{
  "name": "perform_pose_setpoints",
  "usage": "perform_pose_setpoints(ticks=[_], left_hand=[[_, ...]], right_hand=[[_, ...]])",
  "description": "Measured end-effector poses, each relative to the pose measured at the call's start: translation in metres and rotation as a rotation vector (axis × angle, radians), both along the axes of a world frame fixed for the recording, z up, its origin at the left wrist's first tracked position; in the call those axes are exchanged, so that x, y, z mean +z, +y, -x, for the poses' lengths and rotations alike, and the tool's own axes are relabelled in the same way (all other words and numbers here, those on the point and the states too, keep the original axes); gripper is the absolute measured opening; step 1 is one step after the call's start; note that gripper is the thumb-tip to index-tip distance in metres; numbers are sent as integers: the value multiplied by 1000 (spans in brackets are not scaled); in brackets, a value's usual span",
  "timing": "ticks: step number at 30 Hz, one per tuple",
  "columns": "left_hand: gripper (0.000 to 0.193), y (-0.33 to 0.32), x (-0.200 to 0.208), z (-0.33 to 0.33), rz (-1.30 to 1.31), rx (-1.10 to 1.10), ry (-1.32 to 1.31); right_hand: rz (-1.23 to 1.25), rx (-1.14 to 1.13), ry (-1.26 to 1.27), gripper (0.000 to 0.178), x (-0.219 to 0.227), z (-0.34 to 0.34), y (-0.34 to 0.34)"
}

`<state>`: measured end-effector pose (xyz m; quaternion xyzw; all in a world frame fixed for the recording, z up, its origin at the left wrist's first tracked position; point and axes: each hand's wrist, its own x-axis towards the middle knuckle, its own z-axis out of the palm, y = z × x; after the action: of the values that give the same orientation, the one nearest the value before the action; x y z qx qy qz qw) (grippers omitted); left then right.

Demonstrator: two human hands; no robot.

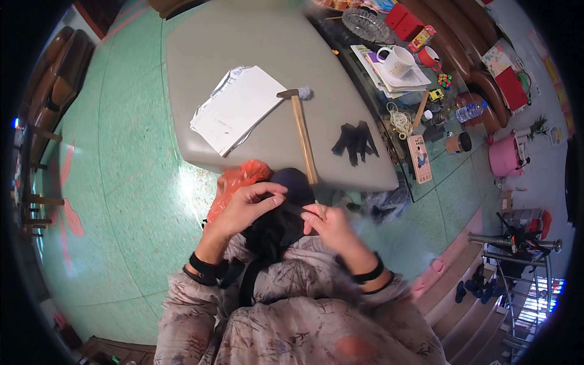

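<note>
Over my lap, my left hand (258,205) has its thumb and fingers bent together; what they hold, if anything, is hidden. To its right, my right hand (331,230) pinches a thin tan stick (320,210). A dark strip (293,208) shows between the two hands against dark cloth (267,234). An orange-red plastic bag (234,182) lies beside my left hand. Ahead, on a grey padded bench (243,36), rests a hammer (302,137) with a wooden handle and pale wrapping on one end of its head. Several black strips (354,143) lie to its right.
A white slab (240,112) in torn wrapping lies on the bench's left. At right, a dark glass table (389,109) carries a white mug (396,62), papers, string (399,120), a pink phone case (420,159) and a bottle (471,111). Steps (468,292) descend at the lower right.
</note>
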<state>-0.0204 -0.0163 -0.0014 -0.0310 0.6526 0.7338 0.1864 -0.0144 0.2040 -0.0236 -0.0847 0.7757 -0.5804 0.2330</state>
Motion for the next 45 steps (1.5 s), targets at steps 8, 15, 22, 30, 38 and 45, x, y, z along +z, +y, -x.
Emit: perform_pose_setpoints(ticks=[8, 15, 22, 30, 38, 45], left_hand=[[13, -4, 17, 9, 578, -422, 531], [10, -1, 15, 7, 531, -453, 485], [10, -1, 15, 0, 450, -460, 417], [12, 11, 1, -6, 464, -409, 531], [11, 1, -15, -11, -382, -33, -458], [10, 23, -31, -34, -576, 128, -503]], right_hand=[[-59, 111, 32, 20, 26, 4, 0], [-68, 106, 5, 17, 30, 2, 0], [105, 121, -252, 15, 25, 3, 8], [17, 273, -170, 19, 10, 2, -2], [156, -180, -89, 19, 6, -3, -3], [51, -14, 34, 28, -8, 4, -3]])
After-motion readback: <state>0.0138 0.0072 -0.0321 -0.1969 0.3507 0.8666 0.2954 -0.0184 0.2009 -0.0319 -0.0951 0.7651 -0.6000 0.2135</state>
